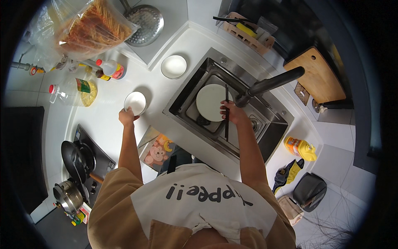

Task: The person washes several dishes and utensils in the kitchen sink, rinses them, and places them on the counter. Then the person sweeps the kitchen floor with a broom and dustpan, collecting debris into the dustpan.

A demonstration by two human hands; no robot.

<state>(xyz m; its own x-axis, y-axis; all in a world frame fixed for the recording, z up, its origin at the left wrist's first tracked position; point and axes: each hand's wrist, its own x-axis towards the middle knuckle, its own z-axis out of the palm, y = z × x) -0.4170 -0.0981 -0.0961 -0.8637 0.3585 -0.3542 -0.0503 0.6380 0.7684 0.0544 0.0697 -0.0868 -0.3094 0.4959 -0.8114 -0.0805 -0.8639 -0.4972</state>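
Observation:
My left hand (128, 117) grips the near rim of a small white bowl (135, 102) at the counter left of the sink; whether the bowl rests on the counter or hangs just above it I cannot tell. Over the sink (222, 149), my right hand (233, 112) is closed around a pair of dark chopsticks (226, 132). Beneath that hand a pale round plate (208, 103) lies in the basin, its right side partly covered by fingers and chopsticks. A second white bowl (174, 67) stands on the counter by the sink's far left corner.
A black faucet (269, 83) reaches over the basin from the right. Bottles (112, 69) and an oil jug (74, 89) stand at left, near a hob with a black pan (74, 159). A yellow bottle (299, 148) and cutting board (317, 74) are at right.

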